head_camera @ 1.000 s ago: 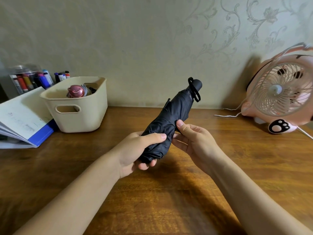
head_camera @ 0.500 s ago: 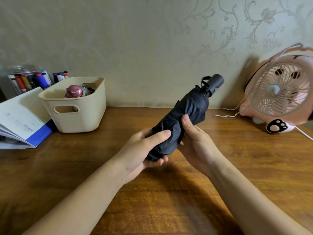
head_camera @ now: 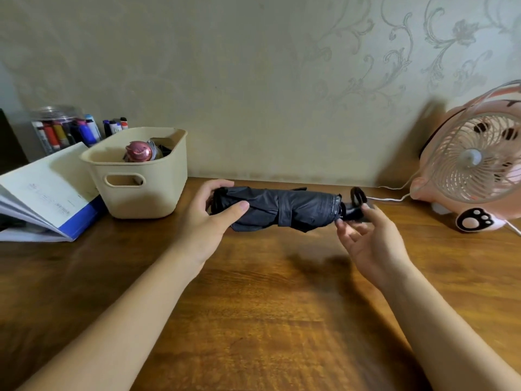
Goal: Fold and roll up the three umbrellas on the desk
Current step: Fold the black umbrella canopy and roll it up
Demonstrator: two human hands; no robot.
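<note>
A black folding umbrella (head_camera: 282, 208), rolled and wrapped by its strap, lies level above the wooden desk (head_camera: 267, 306), handle and wrist loop pointing right. My left hand (head_camera: 210, 218) grips its left end, thumb over the fabric. My right hand (head_camera: 372, 238) is at the black handle, fingers curled loosely around it; the fingers are blurred. A pink umbrella end (head_camera: 138, 150) sticks out of the beige basket (head_camera: 141, 182), with something dark beside it.
An open book with a blue cover (head_camera: 45, 198) lies at the left. A jar of markers (head_camera: 64, 131) stands behind it. A pink desk fan (head_camera: 479, 170) with a white cable stands at the right, by the wall.
The umbrella has swung from a steep tilt down to level and moved away from me. My right hand slid from the middle of the fabric out to the handle.
</note>
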